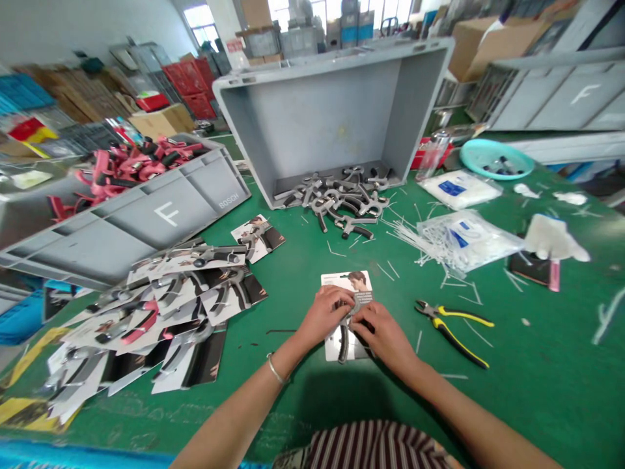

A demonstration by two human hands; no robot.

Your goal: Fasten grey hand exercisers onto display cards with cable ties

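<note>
A printed backing card [334,345] lies on the green table in front of me, with a grey clamp-like hand tool [344,342] on it, its black-gripped handle toward me. My left hand [331,318] curls over the tool's upper part from the left, its fingers closed on it against the card. From the right, my right hand [383,333] pinches close to the tool's middle; whatever is between its fingertips is too small to make out. The fingers hide most of the tool's head. Yellow-and-black cutting pliers [452,326] lie open to the right of my right hand.
Carded tools [168,306] are piled at left, before a grey bin [195,195] of pink tools. Loose grey tools [342,198] spill from a tipped grey crate [332,111]. White cable ties [420,241], plastic bags [471,238], a white glove [554,238] and a turquoise basin [495,158] stand right.
</note>
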